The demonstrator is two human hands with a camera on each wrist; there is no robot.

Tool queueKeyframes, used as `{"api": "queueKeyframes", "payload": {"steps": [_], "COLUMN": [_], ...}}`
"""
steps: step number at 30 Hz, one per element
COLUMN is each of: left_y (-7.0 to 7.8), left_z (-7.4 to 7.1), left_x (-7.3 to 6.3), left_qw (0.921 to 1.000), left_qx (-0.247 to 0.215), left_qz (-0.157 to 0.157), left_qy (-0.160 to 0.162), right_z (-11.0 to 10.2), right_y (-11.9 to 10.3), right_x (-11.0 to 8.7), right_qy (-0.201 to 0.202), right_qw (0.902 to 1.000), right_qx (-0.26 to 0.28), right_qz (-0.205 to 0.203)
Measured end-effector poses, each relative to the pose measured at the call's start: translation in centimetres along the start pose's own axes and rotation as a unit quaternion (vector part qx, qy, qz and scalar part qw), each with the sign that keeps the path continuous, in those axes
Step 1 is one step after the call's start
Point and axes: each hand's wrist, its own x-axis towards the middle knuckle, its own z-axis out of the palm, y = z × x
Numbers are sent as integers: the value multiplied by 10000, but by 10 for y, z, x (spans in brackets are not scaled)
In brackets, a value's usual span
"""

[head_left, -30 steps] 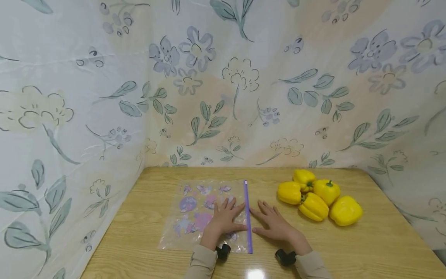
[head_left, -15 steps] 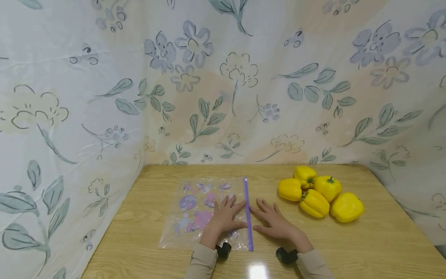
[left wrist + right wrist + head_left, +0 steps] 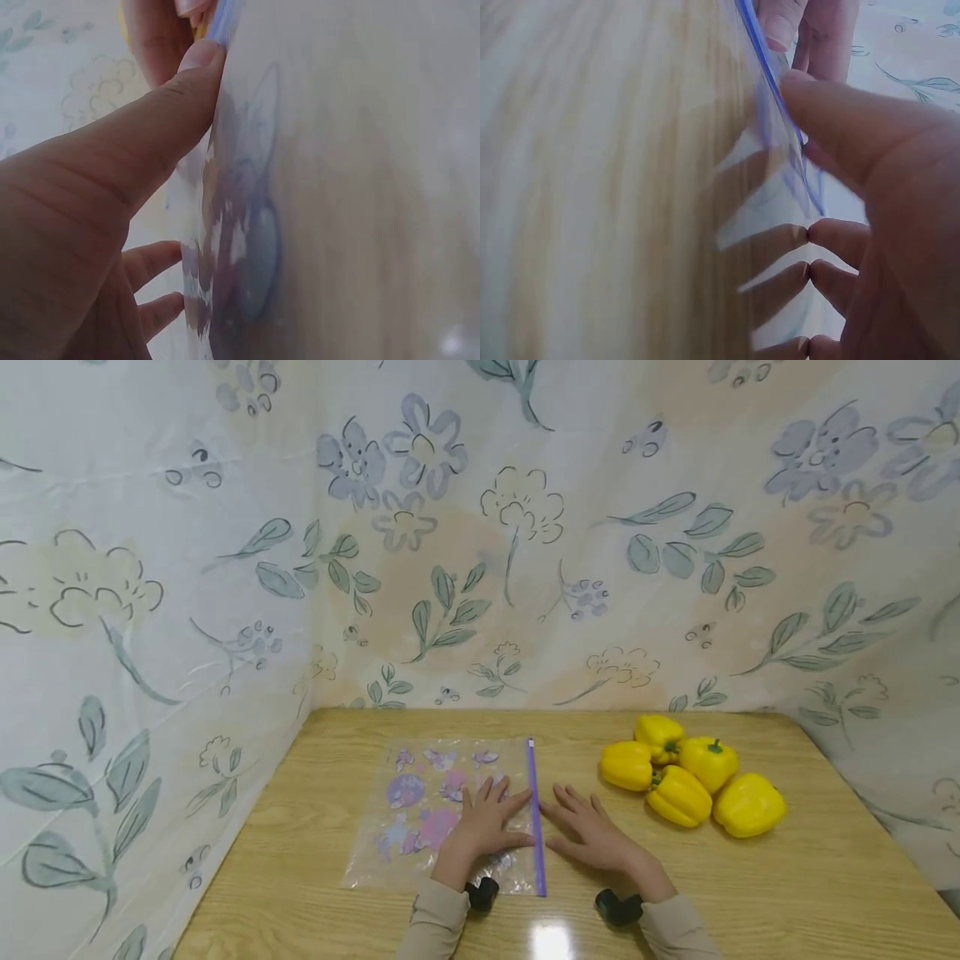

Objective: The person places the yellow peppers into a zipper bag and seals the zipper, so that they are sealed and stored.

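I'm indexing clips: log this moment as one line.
left hand: spread on plastic bag; right hand: touching table by purple strip; yellow peppers: five, right of bag

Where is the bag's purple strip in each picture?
Head: strip, lower half, right of centre.
Left wrist: strip, top edge, just left of centre.
Right wrist: strip, slanting down from the top, right of centre.
Shared landmark: patterned cloth, upper half; upper left; upper right, respectively.

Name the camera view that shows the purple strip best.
Head view: both ends of the purple strip show. The left wrist view catches only a short piece near the top; the right wrist view shows a longer stretch, cut off above.
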Motion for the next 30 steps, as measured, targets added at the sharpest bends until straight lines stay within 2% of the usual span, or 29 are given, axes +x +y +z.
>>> {"api": "queueKeyframes", "payload": {"steps": [5,13,19,30], "left_y": [0,2,2,-2], "left_z": [-3,-6,-6,-7], "left_x": [3,12,15,16], "left_qw": [10000,9994,9996,9988], "left_qx": [-8,280,141,-446], "left_qz": [-18,-107,-174,197], "left_qy": [-26,144,143,-37], "right_z": [-1,-1,1,4], "right_y": [-2,-4,-3,2], "right_x": [3,8,12,16], "right_qy": [158,238,114,133], "right_qw": [9998,9996,9993,9977], "right_qx": [13,-138,-20,179], "right_qz": [99,-92,-357,-639]}}
